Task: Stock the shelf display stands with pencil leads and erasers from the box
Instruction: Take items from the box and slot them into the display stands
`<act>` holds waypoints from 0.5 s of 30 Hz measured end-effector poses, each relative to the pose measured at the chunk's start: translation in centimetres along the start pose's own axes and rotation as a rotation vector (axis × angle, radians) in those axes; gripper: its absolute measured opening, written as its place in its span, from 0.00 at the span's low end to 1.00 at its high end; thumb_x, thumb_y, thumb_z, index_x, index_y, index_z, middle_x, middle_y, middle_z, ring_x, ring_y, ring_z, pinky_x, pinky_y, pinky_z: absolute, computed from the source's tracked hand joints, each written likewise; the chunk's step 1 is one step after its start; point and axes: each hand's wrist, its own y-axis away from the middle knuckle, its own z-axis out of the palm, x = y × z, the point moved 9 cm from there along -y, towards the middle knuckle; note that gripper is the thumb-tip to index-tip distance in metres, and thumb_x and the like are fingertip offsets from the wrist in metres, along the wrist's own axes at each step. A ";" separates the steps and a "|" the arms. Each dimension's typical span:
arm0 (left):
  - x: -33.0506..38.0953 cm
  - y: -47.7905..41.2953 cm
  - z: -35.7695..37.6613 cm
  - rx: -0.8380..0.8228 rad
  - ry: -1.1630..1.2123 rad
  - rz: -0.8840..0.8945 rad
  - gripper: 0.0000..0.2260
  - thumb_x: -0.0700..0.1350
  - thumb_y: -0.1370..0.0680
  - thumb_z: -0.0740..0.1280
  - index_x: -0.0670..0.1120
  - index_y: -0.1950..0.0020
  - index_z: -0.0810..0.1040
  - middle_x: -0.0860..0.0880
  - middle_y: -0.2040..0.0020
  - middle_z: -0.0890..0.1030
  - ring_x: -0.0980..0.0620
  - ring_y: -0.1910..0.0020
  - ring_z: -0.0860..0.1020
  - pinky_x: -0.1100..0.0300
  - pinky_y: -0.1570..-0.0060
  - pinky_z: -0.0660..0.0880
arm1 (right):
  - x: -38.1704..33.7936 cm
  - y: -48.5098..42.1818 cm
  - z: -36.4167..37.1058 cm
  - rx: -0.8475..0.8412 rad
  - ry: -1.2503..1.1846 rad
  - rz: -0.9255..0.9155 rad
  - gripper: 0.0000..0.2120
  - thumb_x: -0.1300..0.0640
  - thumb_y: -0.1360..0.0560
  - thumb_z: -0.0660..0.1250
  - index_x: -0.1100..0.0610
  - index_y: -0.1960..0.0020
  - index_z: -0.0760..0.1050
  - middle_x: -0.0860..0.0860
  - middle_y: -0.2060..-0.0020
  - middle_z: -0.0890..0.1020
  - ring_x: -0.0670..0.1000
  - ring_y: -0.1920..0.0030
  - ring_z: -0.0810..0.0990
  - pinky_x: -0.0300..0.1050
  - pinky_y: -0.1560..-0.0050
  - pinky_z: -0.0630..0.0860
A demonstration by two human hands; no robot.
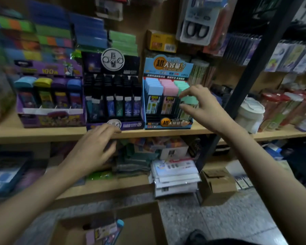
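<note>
Here, right hand [204,107] pinches the mint lead case [190,99] in the blue stand [168,67] — left hand [92,149] relaxed.

1 head-worn camera looks forward and down, near the shelf [42,136].

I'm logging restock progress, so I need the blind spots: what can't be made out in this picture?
Head view only:
- Right hand at the mint-green lead case: fingers cover the contact, so gripping or just touching is unclear.
- Cardboard box: cut off by the bottom edge; remaining stock unknown.
- Left hand: motion-blurred; contact with the shelf unclear.
- Labels on the blue display stand: too blurred to read.
</note>
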 end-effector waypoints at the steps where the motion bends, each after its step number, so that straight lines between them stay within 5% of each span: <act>1: -0.2 1.1 0.8 -0.062 -0.003 0.012 0.12 0.43 0.22 0.65 0.45 0.39 0.74 0.49 0.44 0.76 0.50 0.44 0.75 0.56 0.49 0.72 | -1.7 0.9 1.3 -0.086 -0.040 -0.041 0.10 0.57 0.25 0.68 0.58 0.45 0.76 0.53 0.48 0.77 0.49 0.46 0.72 0.37 0.49 0.66; 7: -4.5 10.7 10.3 -0.552 0.108 -0.235 0.12 0.45 0.21 0.63 0.46 0.38 0.71 0.49 0.43 0.75 0.50 0.45 0.75 0.58 0.50 0.72 | -6.1 10.2 15.2 -0.669 -0.092 -0.060 0.09 0.57 0.24 0.67 0.59 0.46 0.76 0.52 0.50 0.81 0.49 0.52 0.77 0.39 0.53 0.69; 15: -6.1 26.8 22.0 -0.758 0.388 -0.546 0.06 0.35 0.24 0.64 0.38 0.47 0.74 0.38 0.50 0.78 0.43 0.50 0.76 0.56 0.53 0.68 | -3.2 25.5 31.9 -1.090 -0.140 0.216 0.09 0.60 0.23 0.63 0.63 0.45 0.75 0.59 0.46 0.79 0.56 0.46 0.77 0.44 0.47 0.69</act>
